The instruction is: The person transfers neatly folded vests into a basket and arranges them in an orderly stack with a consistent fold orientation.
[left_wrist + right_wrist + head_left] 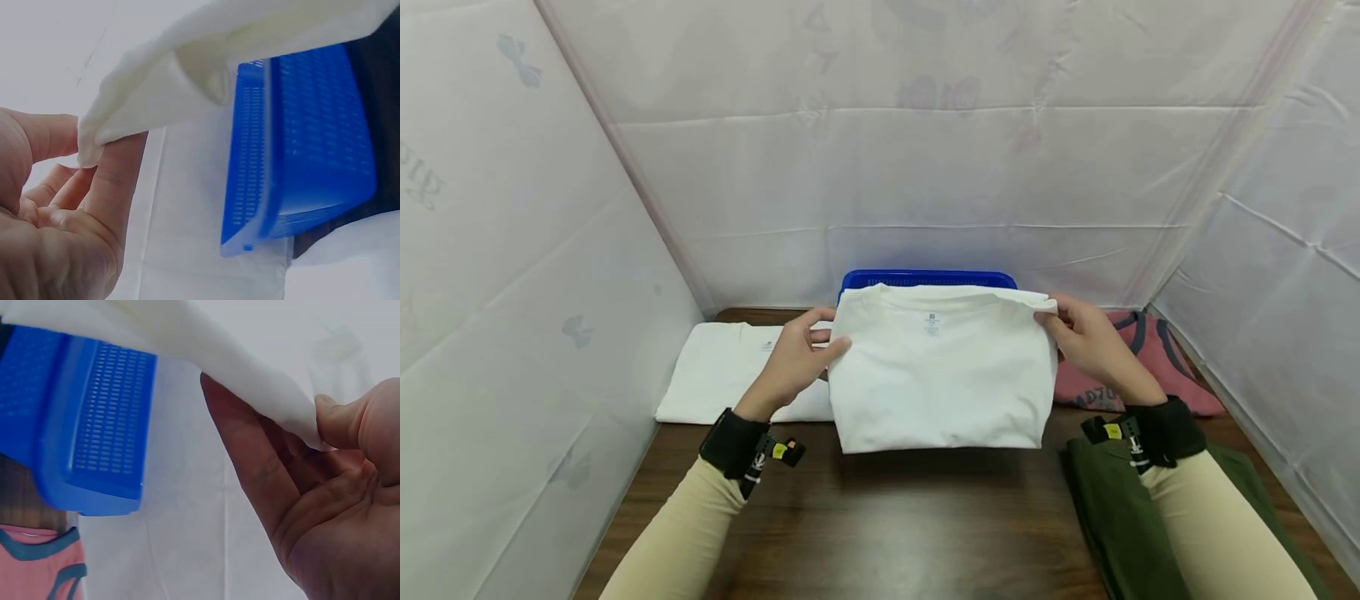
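A folded white T-shirt [943,375] hangs above the table between both hands, its neckline upward and a small printed label inside the collar. My left hand [801,354] pinches its upper left edge between thumb and fingers. At the upper right corner, the thumb and fingers of my right hand [1086,342] grip the cloth. Behind the shirt stands a blue plastic basket [928,277], mostly hidden by it in the head view. Both wrist views show more of the basket's slotted wall [325,137] below the raised fabric.
Another folded white shirt [707,375] lies at the back left of the brown wooden table [880,525]. On the right are a pink garment [1180,367] with dark trim and dark green folded cloth [1112,500]. White sheeting [925,167] encloses the back and sides.
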The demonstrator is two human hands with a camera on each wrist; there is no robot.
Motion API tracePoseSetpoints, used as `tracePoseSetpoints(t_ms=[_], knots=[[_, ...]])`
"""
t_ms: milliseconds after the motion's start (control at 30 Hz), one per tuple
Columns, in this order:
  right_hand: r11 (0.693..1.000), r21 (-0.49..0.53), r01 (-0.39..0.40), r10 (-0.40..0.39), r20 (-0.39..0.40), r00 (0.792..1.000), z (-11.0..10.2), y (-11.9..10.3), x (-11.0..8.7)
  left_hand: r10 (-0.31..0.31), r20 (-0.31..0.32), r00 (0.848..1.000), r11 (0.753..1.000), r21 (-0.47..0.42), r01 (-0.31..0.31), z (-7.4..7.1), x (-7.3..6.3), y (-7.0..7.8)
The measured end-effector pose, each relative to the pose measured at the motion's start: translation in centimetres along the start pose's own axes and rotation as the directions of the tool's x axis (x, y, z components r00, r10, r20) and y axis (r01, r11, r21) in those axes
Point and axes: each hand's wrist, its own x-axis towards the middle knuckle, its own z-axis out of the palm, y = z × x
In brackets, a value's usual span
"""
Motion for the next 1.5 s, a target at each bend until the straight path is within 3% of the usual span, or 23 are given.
tracePoseSetpoints(t_ms=[267, 467, 700, 900, 1167, 1500], knots=[[0.998, -0.034, 0.053, -0.055, -0.047, 0.997, -1.5, -0.9, 2.8, 0.010, -0.027, 1.000, 1.000, -0.018, -0.010, -0.7, 2.6, 1.5], [0.998, -0.049, 0.040, -0.045, -0.096, 0.994, -2.0, -1.4, 5.1, -0.017, -0.070, 0.997, 1.000, -0.021, 0.016, -1.0, 4.7, 2.2], [0.999, -0.037, 0.000, -0.004, -0.102, 0.995, -2.6, -1.2, 7.3, -0.029, -0.121, 0.992, 0.999, -0.028, 0.025, -1.2, 6.9, 2.5], [0.999, -0.052, -0.008, 0.002, -0.130, 0.991, -2.3, -1.0, 8.5, -0.068, -0.174, 0.982, 0.997, -0.038, 0.062, -1.1, 8.3, 2.2], [0.998, -0.050, -0.047, 0.038, -0.159, 0.986, -1.3, 0.7, 9.9, -0.075, -0.227, 0.971, 0.996, -0.068, 0.061, -0.5, 10.5, 1.0], [0.991, -0.113, -0.068, 0.050, -0.159, 0.986, 0.5, 2.1, 10.8, -0.162, -0.257, 0.953, 0.986, -0.008, 0.165, -0.2, 11.3, -0.9]])
